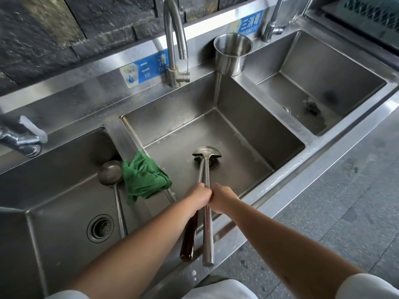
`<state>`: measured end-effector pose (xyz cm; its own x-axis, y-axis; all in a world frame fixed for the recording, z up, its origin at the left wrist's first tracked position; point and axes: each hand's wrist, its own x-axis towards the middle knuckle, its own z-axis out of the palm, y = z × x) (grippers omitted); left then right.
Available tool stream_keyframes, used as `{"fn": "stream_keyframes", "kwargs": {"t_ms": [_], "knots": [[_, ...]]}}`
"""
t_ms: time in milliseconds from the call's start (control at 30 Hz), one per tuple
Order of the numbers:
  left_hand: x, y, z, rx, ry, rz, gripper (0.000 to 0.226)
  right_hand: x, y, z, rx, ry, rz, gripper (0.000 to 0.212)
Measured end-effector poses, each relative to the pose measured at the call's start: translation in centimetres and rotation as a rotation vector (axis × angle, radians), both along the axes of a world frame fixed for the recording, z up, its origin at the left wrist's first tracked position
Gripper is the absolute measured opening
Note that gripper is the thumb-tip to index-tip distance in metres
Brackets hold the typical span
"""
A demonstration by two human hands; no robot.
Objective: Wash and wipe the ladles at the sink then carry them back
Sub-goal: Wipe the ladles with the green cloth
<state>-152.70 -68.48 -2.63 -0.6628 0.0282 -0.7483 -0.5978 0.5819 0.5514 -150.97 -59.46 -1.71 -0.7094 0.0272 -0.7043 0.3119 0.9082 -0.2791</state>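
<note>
two long steel ladles [205, 169] lie together as a pair, their long axes running from the person's body straight out and down into the middle basin of the three-basin stainless sink [287, 147]; the bowls sit over the drain at the far end, the handle ends, one dark wooden and one bare steel, stick out past the front rim toward the person. the left hand [197, 197] and the right hand [222, 199] meet knuckle to knuckle about midway along the shafts, each grip curled round the handles, so the bowls lie ahead of both hands and the butts behind. neither hand is clearly nearer the bowls.

a crumpled green cloth [144, 178] hangs over the divider just left of the left hand, the nearer one to reach it. a third round steel ladle [110, 172] leans in the left basin beside that cloth. the curved steel tap [176, 37] stands behind the middle basin; no stream can be made out.
</note>
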Motion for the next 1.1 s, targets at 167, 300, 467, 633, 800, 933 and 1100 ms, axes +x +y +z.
{"fn": "stream_keyframes", "kwargs": {"t_ms": [167, 300, 467, 633, 800, 933, 1100], "knots": [[0.4, -1.6, 1.7, -0.060, 0.099, -0.181, 0.025, 0.3, -0.9, 1.2, -0.001, 0.031, 0.062, 0.039], [0.6, -3.7, 3.0, -0.075, 0.167, -0.196, 0.024, 0.1, -1.7, 1.8, -0.051, 0.169, -0.130, 0.036], [0.4, -7.2, 5.3, -0.088, 0.305, -0.145, 0.041, -1.1, -4.6, 2.9, -0.155, 0.350, -0.082, 0.053], [0.8, -11.7, 7.1, -0.179, 0.456, -0.064, 0.047, -1.9, -8.8, 4.0, -0.206, 0.437, 0.073, 0.065], [2.2, -17.3, 7.1, -0.312, 0.521, 0.031, 0.049, -2.6, -12.8, 4.0, -0.149, 0.389, 0.262, 0.078], [3.9, -22.1, 4.9, -0.362, 0.421, 0.108, 0.056, -3.5, -15.6, 3.4, -0.070, 0.364, 0.432, 0.087], [5.0, -26.2, 0.1, -0.351, 0.278, 0.111, 0.076, -5.3, -17.8, 1.7, 0.072, 0.330, 0.578, 0.099]]}}
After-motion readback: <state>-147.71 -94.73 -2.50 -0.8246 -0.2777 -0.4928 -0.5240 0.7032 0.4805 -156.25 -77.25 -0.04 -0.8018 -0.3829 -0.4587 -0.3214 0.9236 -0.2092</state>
